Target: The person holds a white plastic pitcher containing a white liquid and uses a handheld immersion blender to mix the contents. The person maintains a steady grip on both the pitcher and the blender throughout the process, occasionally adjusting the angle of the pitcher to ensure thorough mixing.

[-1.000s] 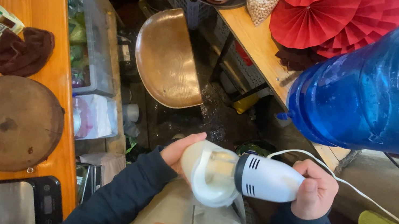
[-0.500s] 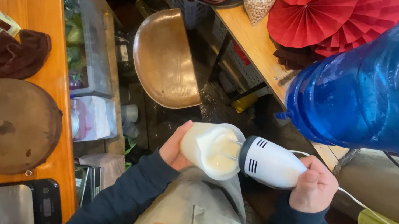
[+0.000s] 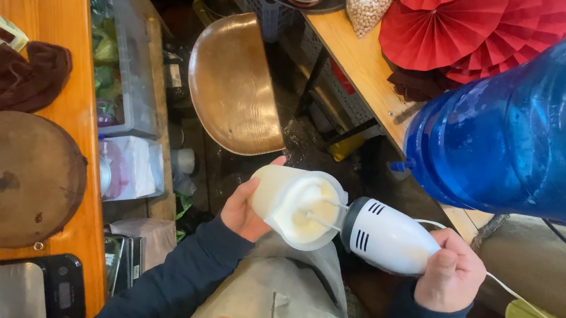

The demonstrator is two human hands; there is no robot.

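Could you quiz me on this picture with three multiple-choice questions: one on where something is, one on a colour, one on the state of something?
1. Where is the round wooden board?
A. on the orange wooden counter at the person's left
B. on the stool
C. in the person's lap

2. What colour is the big plastic water jug?
A. green
B. blue
C. clear

3. How is the translucent plastic cup of cream-coloured mix held?
A. upright on the counter
B. upside down
C. tilted on its side, beaters inside

Answers:
1. A: the board lies on the counter, near the black kitchen scale.
2. B: the jug at upper right is deep blue.
3. C: the left hand tips the cup's mouth toward the white electric hand mixer, which the right hand holds with its beaters in the mix.
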